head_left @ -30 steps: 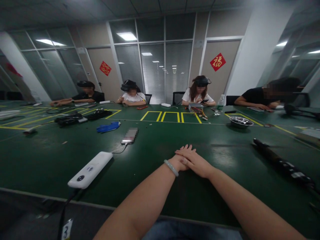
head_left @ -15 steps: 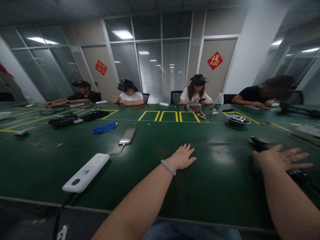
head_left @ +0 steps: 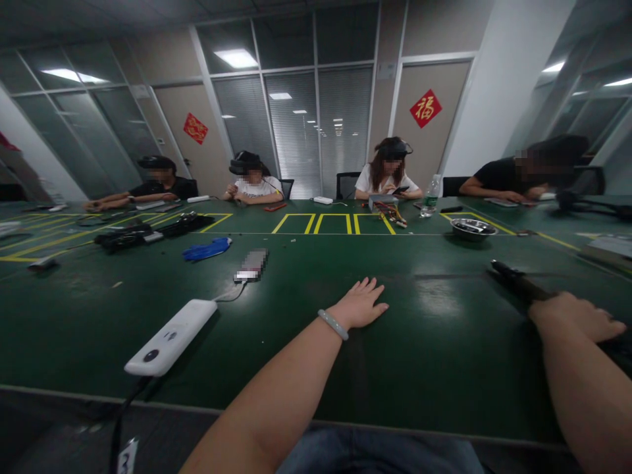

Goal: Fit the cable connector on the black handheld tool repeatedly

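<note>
In the head view, a person's left hand (head_left: 360,304) is lying palm down on a green bench (head_left: 419,375), fingers spread and holding nothing. Well to its right, the right hand (head_left: 575,316) is curling its fingers around a black rod (head_left: 518,280), which is pointing toward the far side; their undersides are staying hidden. A broad stretch of green surface is running between the hands and down to the near edge. Left of the left hand, a white power bank (head_left: 172,336) is resting close to that edge, its black cable (head_left: 117,421) hanging over. A phone (head_left: 251,265) and a blue glove (head_left: 207,249) are lying beyond. Past the rod's tip, a metal bowl (head_left: 473,230) is standing. Four people are sitting along the far edge.
</note>
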The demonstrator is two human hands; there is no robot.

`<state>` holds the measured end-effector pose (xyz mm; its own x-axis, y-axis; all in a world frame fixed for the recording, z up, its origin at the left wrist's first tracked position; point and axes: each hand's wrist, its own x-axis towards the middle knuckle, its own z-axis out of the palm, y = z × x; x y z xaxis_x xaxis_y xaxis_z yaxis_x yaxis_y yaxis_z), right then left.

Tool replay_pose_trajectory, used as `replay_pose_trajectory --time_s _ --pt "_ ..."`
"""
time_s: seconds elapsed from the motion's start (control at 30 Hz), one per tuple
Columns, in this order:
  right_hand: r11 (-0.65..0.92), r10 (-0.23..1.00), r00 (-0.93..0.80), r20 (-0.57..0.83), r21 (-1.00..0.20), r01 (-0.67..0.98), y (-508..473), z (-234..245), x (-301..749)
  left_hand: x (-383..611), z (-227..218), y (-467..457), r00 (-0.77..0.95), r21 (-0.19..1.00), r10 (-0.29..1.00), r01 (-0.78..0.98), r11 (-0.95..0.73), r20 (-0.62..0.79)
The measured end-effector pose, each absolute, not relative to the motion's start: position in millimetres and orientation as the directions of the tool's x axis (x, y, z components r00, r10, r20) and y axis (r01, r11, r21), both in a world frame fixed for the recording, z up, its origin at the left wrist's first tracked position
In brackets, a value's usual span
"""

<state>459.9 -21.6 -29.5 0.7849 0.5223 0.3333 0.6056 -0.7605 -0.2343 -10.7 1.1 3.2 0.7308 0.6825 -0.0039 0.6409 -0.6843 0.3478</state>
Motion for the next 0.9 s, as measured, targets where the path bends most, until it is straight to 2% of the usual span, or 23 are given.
replay_pose_trajectory --time_s 0.07,0.1,0.27,0.4,0.53,0.7,0.9 --pt "-0.841 0.430 0.870 0.240 -0.244 0.483 -25 -29 454 -11 3 0 0.730 0.362 0.684 0.636 -0.682 0.006" --pt "-0.848 0.426 0.877 0.221 -0.241 0.472 -26 -28 448 -11 3 -1 0.725 0.370 0.689 0.634 -0.679 0.020" --pt "-0.702 0.643 0.721 0.258 -0.177 0.690 -26 -12 397 -9 10 -5 0.659 0.372 0.722 0.629 -0.683 0.212" --pt "-0.486 0.793 0.500 0.348 -0.133 0.864 -26 2 327 -5 17 -8 0.531 0.372 0.739 0.643 -0.670 0.415" --pt "-0.169 0.863 0.163 0.478 -0.029 0.985 -34 7 247 -3 19 -8 0.406 0.376 0.707 0.637 -0.673 0.579" --pt "0.175 0.871 -0.167 0.462 0.025 0.984 -45 4 158 -2 20 -8 0.289 0.362 0.638 0.627 -0.689 0.714" --pt "0.364 0.842 -0.335 0.423 0.013 0.931 -38 -5 105 -7 18 -1 0.266 0.370 0.633 0.626 -0.687 0.727"
